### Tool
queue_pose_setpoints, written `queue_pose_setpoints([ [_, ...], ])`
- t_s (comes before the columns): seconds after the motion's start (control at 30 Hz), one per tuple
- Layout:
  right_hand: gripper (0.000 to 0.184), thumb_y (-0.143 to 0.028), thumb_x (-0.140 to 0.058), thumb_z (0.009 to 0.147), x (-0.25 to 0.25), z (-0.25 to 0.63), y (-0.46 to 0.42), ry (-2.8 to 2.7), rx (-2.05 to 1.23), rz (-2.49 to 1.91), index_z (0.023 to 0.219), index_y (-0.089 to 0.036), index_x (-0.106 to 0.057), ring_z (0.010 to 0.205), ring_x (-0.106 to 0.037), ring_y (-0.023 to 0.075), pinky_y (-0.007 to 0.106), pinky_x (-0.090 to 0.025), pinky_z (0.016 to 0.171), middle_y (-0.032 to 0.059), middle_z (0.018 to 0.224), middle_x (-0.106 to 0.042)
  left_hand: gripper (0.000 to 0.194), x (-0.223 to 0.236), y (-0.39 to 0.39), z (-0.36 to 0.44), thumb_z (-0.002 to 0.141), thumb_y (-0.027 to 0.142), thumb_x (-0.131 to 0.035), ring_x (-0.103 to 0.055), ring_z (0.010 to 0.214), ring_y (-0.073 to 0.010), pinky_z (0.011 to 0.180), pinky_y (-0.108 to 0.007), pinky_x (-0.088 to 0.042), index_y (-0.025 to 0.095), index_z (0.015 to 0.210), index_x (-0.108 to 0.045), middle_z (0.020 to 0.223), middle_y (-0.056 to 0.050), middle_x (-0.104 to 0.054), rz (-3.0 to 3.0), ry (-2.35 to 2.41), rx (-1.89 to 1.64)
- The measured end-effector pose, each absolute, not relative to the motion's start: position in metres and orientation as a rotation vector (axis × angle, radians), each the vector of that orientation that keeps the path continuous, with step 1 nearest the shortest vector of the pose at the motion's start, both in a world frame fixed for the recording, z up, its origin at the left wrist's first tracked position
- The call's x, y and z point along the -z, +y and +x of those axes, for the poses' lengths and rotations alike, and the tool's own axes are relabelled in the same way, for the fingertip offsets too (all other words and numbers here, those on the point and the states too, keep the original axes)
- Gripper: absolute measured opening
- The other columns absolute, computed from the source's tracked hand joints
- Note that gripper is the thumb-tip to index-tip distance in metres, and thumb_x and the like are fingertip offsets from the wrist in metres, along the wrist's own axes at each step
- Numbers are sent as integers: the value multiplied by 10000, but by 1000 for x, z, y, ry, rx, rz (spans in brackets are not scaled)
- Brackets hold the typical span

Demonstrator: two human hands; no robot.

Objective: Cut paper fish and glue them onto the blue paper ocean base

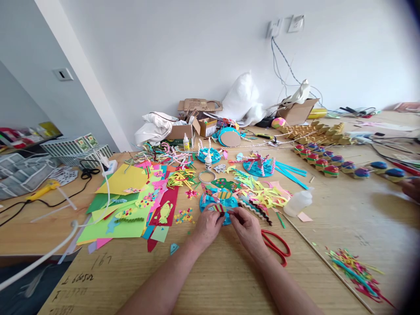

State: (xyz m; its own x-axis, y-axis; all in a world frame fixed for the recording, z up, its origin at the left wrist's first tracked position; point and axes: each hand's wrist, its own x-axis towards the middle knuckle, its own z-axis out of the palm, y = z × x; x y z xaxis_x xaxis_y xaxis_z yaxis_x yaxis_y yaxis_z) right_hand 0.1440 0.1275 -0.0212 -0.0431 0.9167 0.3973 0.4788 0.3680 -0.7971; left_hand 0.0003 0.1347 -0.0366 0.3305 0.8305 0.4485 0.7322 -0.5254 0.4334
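1. The striped paper fish [219, 208] is at the fingertips of both hands, in the middle of the working place, above the near side of a blue round base [204, 202].
2. Its long axis goes from left to right, almost level across the view, so it lies crosswise to the two forearms.
3. The left hand [207, 228] is closed and seems to grip the fish from the near side; it is the nearer hand, because most of the fish's length is over its fingers.
4. The right hand [247, 229] has its thumb and forefinger brought together, and appears to pinch the fish's right end.
5. The base extends beyond the fish, away from the person. I cannot tell if the fish touches it, because the fingers hide the place between.
6. Red-handled scissors [285, 253] lie on the table [213, 284] just beside the right wrist, and dark wavy strips [257, 211] lie beyond that hand. Small paper dots [183, 215] are left of the left hand.
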Motion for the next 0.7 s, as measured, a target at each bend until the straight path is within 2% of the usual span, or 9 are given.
queue_pose_setpoints([
  [0.7, 153, -253, -474, 751, 25, 145, 128, -1683, -570, -1264, 723, -171, -599, 580, -542, 141, 232, -415, 528, 27, 657, -614, 96, 37, 135, -1, 829, 166, -532, -623, 756, -198, 722, -316, -474, 186, 785, -615, 734, -36, -661, 2455, 1445, -980],
])
